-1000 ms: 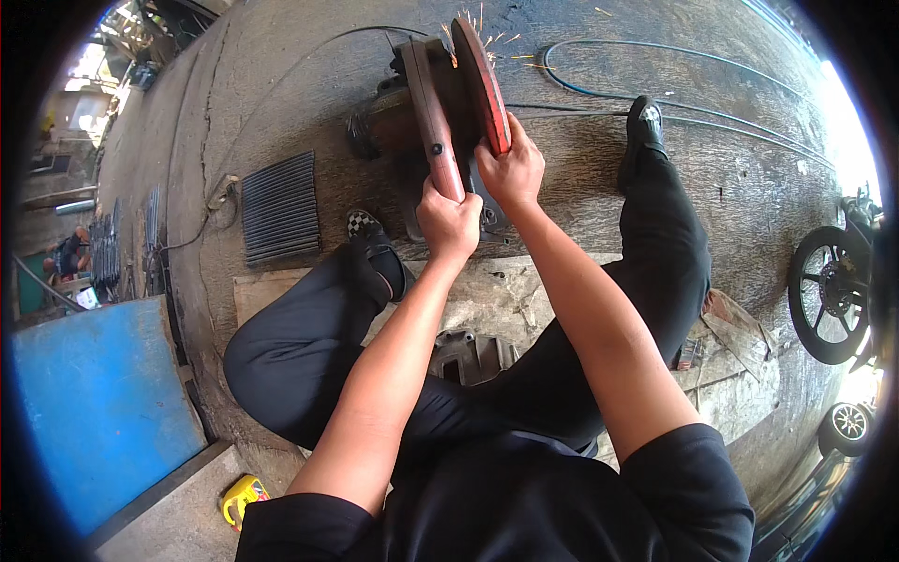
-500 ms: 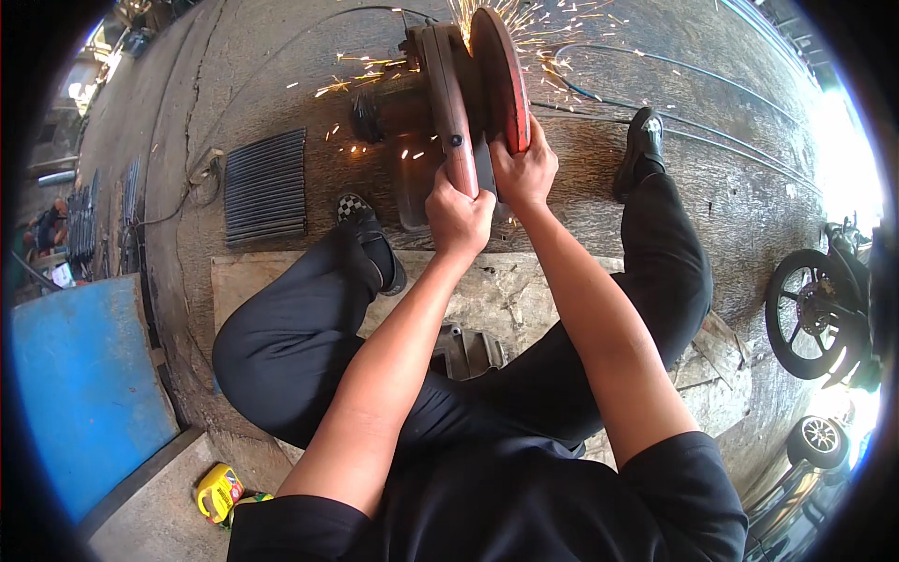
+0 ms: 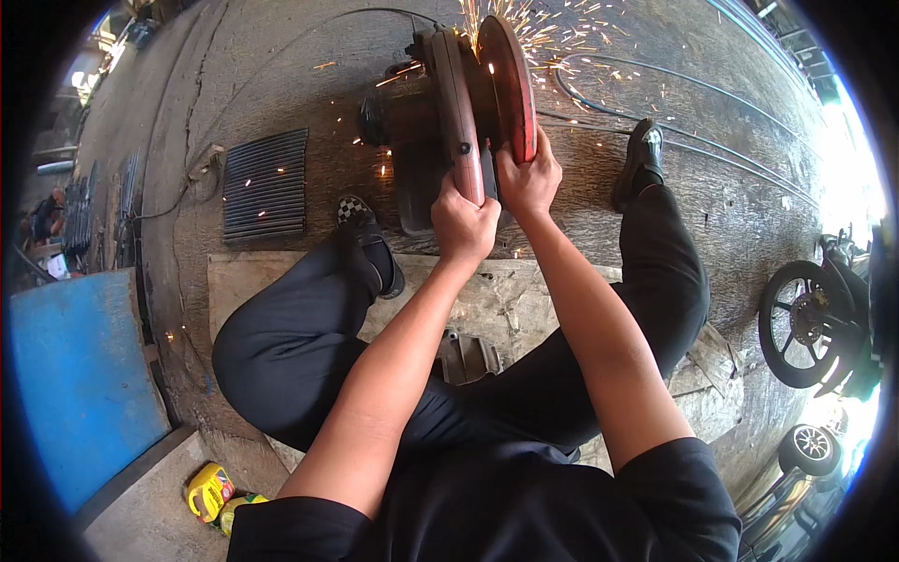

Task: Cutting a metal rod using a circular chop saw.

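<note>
In front of me on the floor stands a chop saw (image 3: 405, 114), throwing bright sparks (image 3: 552, 33) from its far end. My left hand (image 3: 464, 223) is closed around the end of its long handle (image 3: 456, 108). Beside it, my right hand (image 3: 530, 180) grips the near edge of the round, red-rimmed blade guard (image 3: 510, 80). The cutting point and any workpiece are hidden behind the saw. To the left of the saw lies a row of dark metal rods (image 3: 266, 187), side by side. Between my legs sits a grey metal casting (image 3: 468, 357) on a worn sheet (image 3: 524, 304).
My feet are planted either side of the saw. Cables (image 3: 646, 77) loop over the floor at far right. A motorcycle (image 3: 801, 323) and a car (image 3: 791, 501) stand at right. A blue panel (image 3: 84, 361) and yellow containers (image 3: 208, 492) are at left. A person (image 3: 47, 215) crouches far left.
The handle and guard sit slightly lower in the picture, along with both hands, partly from a small view shift. Sparks now scatter differently, some over the rods. Both grips remain the same.
</note>
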Tool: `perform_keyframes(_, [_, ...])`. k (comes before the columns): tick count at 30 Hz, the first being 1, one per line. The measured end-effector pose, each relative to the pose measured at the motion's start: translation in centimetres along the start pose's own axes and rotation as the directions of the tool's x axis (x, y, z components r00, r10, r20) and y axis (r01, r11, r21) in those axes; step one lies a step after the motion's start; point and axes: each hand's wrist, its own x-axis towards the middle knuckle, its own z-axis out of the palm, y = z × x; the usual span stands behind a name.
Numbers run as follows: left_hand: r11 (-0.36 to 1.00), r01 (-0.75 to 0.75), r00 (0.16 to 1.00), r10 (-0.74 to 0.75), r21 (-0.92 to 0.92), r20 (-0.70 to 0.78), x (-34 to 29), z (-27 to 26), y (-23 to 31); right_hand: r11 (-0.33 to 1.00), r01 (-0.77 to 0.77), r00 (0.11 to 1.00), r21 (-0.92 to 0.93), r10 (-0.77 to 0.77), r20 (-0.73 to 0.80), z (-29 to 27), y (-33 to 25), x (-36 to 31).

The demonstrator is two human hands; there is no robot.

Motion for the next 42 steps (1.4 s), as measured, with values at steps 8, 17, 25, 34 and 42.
perform_keyframes(8, [1.0,-0.011,1.0,0.011,-0.014,-0.018,0.02,0.3,-0.05,0.999,0.035,0.998,-0.033,-0.037,-0.042,0.15,0.32,-0.02])
perform_keyframes(17, [0.999,-0.039,0.999,0.038,-0.035,-0.024,-0.09,0.2,0.13,1.0,0.023,1.0,0.015,-0.022,-0.02,-0.01,0.32,-0.06])
perform_keyframes(25, [0.998,-0.033,0.999,0.034,-0.055,0.011,0.04,0.23,-0.15,1.0,0.0,1.0,0.018,0.0,-0.009,-0.08,0.37,-0.02])
perform_keyframes(34, [0.997,-0.039,0.999,0.038,-0.065,-0.017,-0.14,0.52,-0.23,1.0,0.006,1.0,-0.01,-0.006,-0.018,0.06,0.64,-0.23])
perform_keyframes(42, [0.998,-0.008,1.0,0.009,-0.063,0.02,-0.14,0.38,-0.16,1.0,0.005,1.0,0.023,-0.005,0.007,-0.11,0.68,-0.14])
